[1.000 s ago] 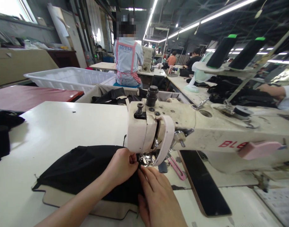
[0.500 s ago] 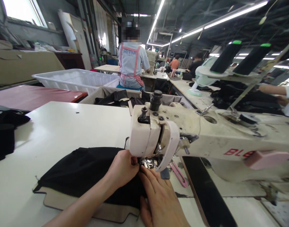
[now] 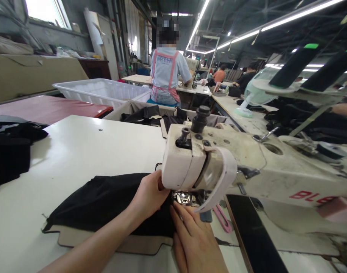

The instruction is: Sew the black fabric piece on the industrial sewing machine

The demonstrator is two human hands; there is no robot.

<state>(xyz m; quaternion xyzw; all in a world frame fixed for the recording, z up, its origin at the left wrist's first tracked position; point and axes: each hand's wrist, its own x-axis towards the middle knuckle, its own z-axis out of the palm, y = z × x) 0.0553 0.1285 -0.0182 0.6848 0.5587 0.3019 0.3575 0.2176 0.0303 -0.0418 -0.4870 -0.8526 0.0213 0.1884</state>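
A piece of black fabric (image 3: 105, 203) with a beige layer (image 3: 133, 243) along its near edge lies on the white table, its right end at the sewing machine (image 3: 187, 159). With fingers curled, my left hand (image 3: 149, 195) pinches the fabric just left of the metal presser foot (image 3: 183, 198). Flat beside it, my right hand (image 3: 196, 237) rests with fingers stretched forward at the fabric's right edge, close in front of the foot. The machine head hides the needle and my left fingertips. Pink thread snips (image 3: 223, 218) lie right of my right hand.
Black cloth (image 3: 8, 151) is piled at the left table edge. Behind the table stand a bin of dark pieces (image 3: 145, 115) and a white plastic tub (image 3: 105, 89). Thread cones (image 3: 294, 66) rise at right. A person in a pink apron (image 3: 166, 72) sits ahead.
The view has turned slightly left, so the machine appears further right. The beige near edge of the fabric has moved away from me. My right thumb has drawn in against the fingers.
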